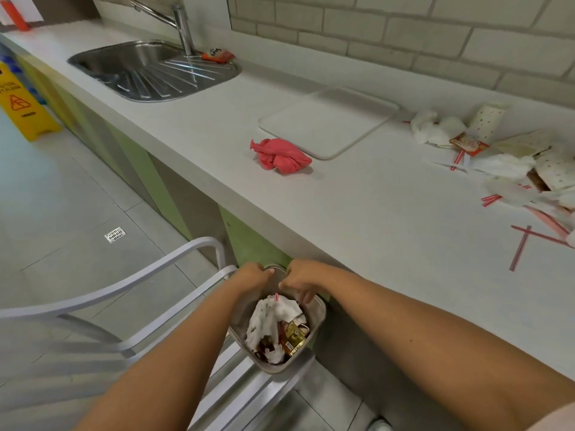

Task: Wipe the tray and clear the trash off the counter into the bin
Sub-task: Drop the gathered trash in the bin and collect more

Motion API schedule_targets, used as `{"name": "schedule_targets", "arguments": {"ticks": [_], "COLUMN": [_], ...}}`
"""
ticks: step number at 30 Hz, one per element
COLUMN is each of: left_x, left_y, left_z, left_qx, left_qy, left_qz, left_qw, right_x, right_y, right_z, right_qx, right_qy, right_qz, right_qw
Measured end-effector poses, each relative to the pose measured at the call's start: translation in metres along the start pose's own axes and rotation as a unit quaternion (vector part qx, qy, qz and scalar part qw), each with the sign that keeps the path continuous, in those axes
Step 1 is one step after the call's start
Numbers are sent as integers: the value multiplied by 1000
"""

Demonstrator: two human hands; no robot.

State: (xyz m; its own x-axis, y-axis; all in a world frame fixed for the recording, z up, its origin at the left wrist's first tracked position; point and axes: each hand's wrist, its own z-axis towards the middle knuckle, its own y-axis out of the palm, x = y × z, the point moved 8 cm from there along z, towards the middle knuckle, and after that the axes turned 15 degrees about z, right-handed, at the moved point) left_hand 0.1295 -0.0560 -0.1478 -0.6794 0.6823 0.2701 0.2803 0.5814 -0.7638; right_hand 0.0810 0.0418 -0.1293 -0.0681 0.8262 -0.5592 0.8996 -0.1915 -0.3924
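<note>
A small grey bin (314, 325) sits on a metal chair below the counter edge, holding crumpled white napkins, a red straw and a brown packet. My left hand (253, 275) is curled over the bin's far rim. My right hand (300, 283) hangs over the bin's opening with fingers pointing down; nothing shows in it. On the counter lies a white tray (329, 122) with a crumpled red cloth (280, 157) at its near corner. A heap of trash (504, 163) with napkins, paper cups, wrappers and red straws covers the counter's right part.
A steel sink (149, 70) with a tap is set into the counter at the far left, an orange packet (217, 55) behind it. The white metal chair (124, 306) stands under my arms. A yellow wet-floor sign (21, 104) is on the floor at left.
</note>
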Motion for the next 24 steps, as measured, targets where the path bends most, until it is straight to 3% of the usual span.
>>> {"name": "schedule_targets", "arguments": {"ticks": [7, 13, 17, 24], "left_x": [80, 163, 214, 299], "left_y": [-41, -76, -79, -54], "left_z": [-24, -43, -44, -43], "left_qx": [-58, 52, 117, 133], "left_qy": [125, 195, 236, 286], "left_qz": [60, 101, 56, 25], "left_qw": [989, 974, 963, 949], "right_x": [-18, -3, 32, 116], "right_y": [-34, -94, -150, -249], "right_z": [-42, -75, -95, -124], "right_qx": [-43, 6, 92, 270], "right_qy": [-26, -45, -21, 36], "right_qz": [-13, -30, -34, -53], "right_qw": [999, 999, 995, 961]}}
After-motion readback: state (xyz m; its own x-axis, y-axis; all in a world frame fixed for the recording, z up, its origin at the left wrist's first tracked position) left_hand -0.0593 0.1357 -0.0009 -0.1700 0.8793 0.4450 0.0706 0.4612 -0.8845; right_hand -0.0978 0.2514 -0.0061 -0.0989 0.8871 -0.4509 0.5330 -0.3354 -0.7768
